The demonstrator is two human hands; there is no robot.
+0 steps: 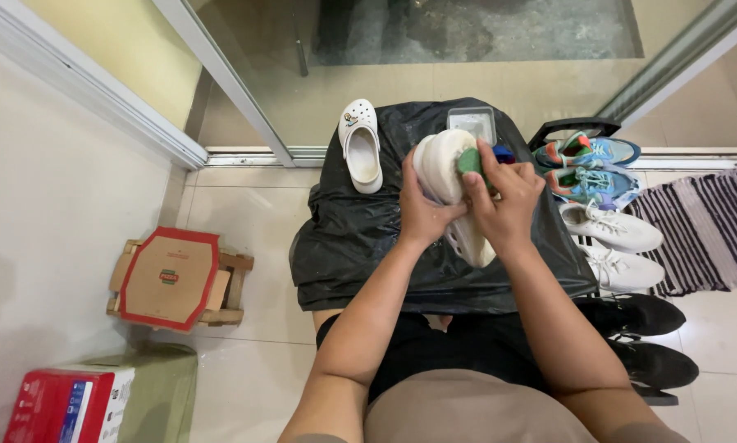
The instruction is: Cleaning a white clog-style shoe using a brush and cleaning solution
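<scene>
Currently, one white clog (454, 193) is gripped by the left hand (422, 215) over the black plastic sheet (360, 238); a green sponge (469, 161) is pinched in the right hand (506, 197) fingers against it; the second clog (361, 144) is left lying, apparently unscrubbed

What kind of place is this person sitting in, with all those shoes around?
Probably the entryway of a home, just inside a glass sliding door. Pairs of shoes line up beside a striped mat on the tiled floor, and a pizza box lies nearby.
</scene>
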